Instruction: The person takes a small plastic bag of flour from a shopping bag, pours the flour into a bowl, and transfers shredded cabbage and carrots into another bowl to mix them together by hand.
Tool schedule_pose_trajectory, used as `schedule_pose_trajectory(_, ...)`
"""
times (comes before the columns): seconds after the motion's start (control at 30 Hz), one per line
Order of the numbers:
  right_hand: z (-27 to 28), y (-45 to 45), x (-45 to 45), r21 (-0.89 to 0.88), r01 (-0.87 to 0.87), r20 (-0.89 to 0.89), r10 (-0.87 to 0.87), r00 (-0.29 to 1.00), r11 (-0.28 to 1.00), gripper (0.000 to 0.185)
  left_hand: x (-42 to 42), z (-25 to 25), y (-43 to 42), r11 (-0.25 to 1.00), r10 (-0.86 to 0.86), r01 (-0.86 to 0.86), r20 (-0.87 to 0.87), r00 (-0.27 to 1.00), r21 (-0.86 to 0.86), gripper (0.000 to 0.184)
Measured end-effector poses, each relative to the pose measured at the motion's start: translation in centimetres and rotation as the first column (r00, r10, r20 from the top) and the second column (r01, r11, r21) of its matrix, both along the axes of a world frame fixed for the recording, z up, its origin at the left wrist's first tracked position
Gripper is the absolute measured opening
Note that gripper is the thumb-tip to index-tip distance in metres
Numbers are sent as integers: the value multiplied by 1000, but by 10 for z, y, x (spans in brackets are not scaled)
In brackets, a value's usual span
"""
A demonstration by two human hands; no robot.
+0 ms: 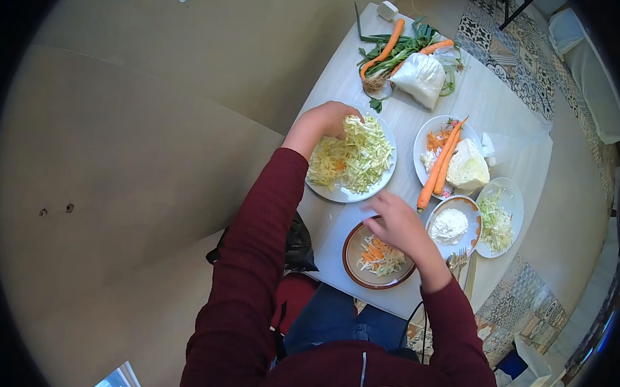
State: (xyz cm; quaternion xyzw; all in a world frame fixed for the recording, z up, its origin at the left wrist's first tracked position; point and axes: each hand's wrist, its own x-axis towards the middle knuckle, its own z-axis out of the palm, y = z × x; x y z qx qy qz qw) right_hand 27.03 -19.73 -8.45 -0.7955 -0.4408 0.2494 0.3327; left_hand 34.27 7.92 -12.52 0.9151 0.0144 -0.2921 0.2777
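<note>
My left hand (332,120) reaches to the far left of the white plate (337,194), its fingers curled into the heap of shredded cabbage (367,154). A little grated carrot shows among the shreds. Over the far right rim of a brown-edged bowl (349,265) hovers my right hand (395,222), slightly blurred, fingers apart and nothing visible in them. Inside that bowl lies a small mix of carrot and cabbage shreds (380,256).
To the right stand a plate with two whole carrots (442,164) and a cabbage chunk (469,165), a bowl of flour (449,226), and more shredded cabbage (495,224). Forks (462,259) lie near the edge. Carrots, greens and a white bag (419,79) are at the back.
</note>
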Motion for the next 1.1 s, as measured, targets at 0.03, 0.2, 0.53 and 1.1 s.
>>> schedule_pose_trajectory(0.03,-11,19,4,74,63,58,-67,996,995,24,0,-1,0,1000,-5,5,10,1000,-1,69)
schedule_pose_trajectory(0.2,-62,83,27,54,128,380,-139,914,990,22,-1,-4,1,1000,4,-4,19,1000,-23,69)
schedule_pose_trajectory(0.53,-79,80,41,245,-50,401,-54,914,968,37,1,-2,2,999,25,-25,-10,1000,-20,68)
schedule_pose_trajectory(1.1,-103,107,48,-16,-334,410,311,857,942,11,1,0,2,1000,8,-8,-30,1000,-8,68)
